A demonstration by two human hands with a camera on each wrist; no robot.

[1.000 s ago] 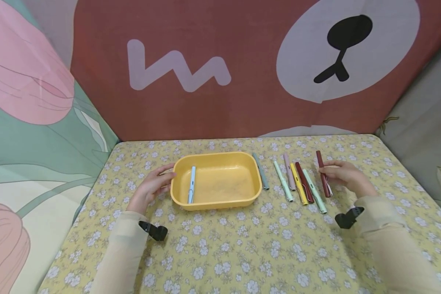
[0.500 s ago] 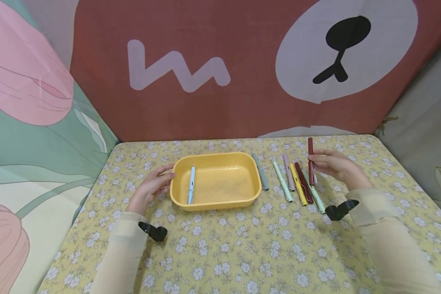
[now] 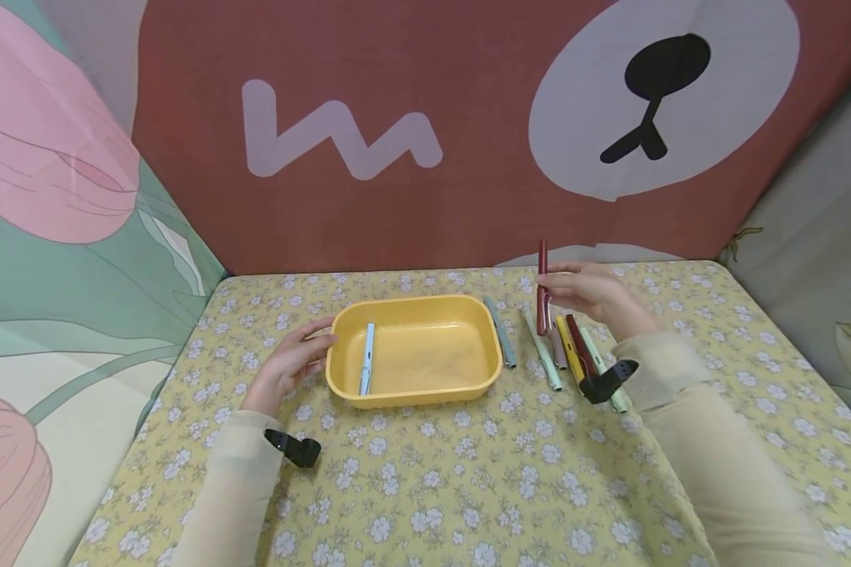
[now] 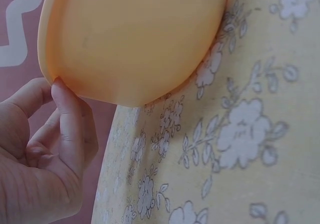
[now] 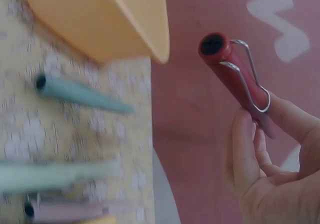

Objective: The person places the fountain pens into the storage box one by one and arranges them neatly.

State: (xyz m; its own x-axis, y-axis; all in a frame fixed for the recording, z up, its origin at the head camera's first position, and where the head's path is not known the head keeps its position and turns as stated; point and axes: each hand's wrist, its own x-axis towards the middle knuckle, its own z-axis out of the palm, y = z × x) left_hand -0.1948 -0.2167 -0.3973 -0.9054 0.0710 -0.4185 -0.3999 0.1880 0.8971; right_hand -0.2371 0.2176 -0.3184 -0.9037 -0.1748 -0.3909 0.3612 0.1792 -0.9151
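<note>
A dark red pen point(image 3: 542, 287) with a wire clip is pinched in my right hand point(image 3: 596, 295), raised nearly upright above the pens. In the right wrist view the pen's clip end point(image 5: 215, 46) points toward the camera. My left hand point(image 3: 294, 362) holds the left rim of a yellow tray point(image 3: 425, 398), with thumb and fingers at its edge in the left wrist view. Inside the tray, near its left end, lies a light blue pen point(image 3: 367, 358). Right of the tray are a teal pen point(image 3: 499, 335), a pale green pen point(image 3: 544, 358), and a mauve pen point(image 3: 559, 350) partly hidden.
Farther right lie a yellow pen point(image 3: 570, 350), another dark red pen point(image 3: 580, 342) and a second pale green pen point(image 3: 596, 350), partly covered by the right wrist camera point(image 3: 606, 383). A flowered cloth point(image 3: 425, 488) covers the table; a red-brown backdrop point(image 3: 468, 213) stands behind.
My right hand has lifted the dark red pen from the right end of the row and carried it left over the other pens. The left hand stays at the tray.
</note>
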